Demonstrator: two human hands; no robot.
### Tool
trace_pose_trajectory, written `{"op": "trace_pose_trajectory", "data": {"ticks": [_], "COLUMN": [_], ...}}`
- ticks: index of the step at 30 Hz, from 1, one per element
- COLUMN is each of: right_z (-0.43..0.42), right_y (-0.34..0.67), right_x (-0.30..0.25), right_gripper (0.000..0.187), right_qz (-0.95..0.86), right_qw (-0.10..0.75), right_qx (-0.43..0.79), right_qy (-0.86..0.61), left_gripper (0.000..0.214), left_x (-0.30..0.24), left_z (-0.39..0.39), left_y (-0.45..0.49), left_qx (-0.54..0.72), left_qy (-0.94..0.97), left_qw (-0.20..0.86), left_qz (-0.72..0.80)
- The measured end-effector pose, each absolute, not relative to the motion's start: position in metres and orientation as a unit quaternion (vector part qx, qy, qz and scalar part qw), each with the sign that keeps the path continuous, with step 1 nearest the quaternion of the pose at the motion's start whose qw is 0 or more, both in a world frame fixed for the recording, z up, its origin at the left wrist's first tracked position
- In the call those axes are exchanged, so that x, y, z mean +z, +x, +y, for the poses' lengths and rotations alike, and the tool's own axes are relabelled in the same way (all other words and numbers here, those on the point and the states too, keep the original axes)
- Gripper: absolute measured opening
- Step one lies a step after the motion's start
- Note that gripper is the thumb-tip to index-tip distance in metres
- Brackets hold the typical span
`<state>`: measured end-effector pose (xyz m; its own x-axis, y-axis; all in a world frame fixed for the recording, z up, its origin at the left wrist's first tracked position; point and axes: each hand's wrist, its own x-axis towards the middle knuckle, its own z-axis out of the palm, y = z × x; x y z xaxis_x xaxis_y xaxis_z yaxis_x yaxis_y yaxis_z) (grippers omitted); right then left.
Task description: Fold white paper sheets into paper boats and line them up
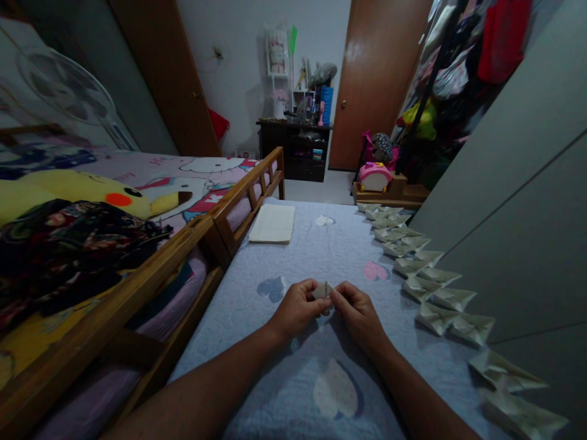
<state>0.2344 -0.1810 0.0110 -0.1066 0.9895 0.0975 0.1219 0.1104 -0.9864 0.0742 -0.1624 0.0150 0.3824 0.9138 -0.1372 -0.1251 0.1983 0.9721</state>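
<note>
My left hand [296, 308] and my right hand [360, 316] meet above the quilt, pinching a small folded paper piece [323, 291] between their fingertips. Most of that piece is hidden by my fingers. The pale blue quilt [321, 244] with heart patches lies beneath my forearms. Along its right side runs a long double row of several folded triangular paper units [424, 275], interlocked point to point. Far ahead of my hands, a flat stack of cream paper [272, 223] rests near the quilt's left edge.
A wooden bed rail [247, 198] borders the quilt on the left, beyond which lie a yellow Pikachu plush [77, 192] and dark patterned cloth [68, 250]. Grey wardrobe doors [518, 201] stand at right. A dark cabinet [293, 146] and a brown door [376, 85] stand beyond.
</note>
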Motion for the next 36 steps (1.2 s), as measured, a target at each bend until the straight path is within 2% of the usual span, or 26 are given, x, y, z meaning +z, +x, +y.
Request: {"op": "trace_pose_trajectory", "data": {"ticks": [12, 17, 22, 27, 36], "right_z": [-0.1797, -0.1777, -0.1785, -0.1793, -0.1787], "right_y": [0.2384, 0.2379, 0.2365, 0.2381, 0.2391], "right_x": [0.0109, 0.0107, 0.0117, 0.0138, 0.0079], "right_gripper": [0.033, 0.030, 0.032, 0.033, 0.042], "right_qz": [-0.565, -0.549, -0.588, -0.596, -0.591], "right_qw": [0.464, 0.465, 0.434, 0.427, 0.421], "right_qx": [0.480, 0.514, 0.480, 0.476, 0.466], "right_qy": [-0.484, -0.468, -0.485, -0.485, -0.506], "left_gripper": [0.027, 0.035, 0.039, 0.035, 0.028], "left_x": [0.0115, 0.0123, 0.0098, 0.0086, 0.0133], "left_z": [-0.1634, -0.1649, -0.1660, -0.1659, -0.1668], "left_y": [0.0745, 0.0744, 0.0749, 0.0741, 0.0703], "left_qx": [0.360, 0.338, 0.315, 0.304, 0.301], "left_qy": [0.531, 0.540, 0.568, 0.609, 0.609], "left_qw": [0.653, 0.652, 0.645, 0.609, 0.624], "left_qz": [0.403, 0.410, 0.403, 0.406, 0.386]}}
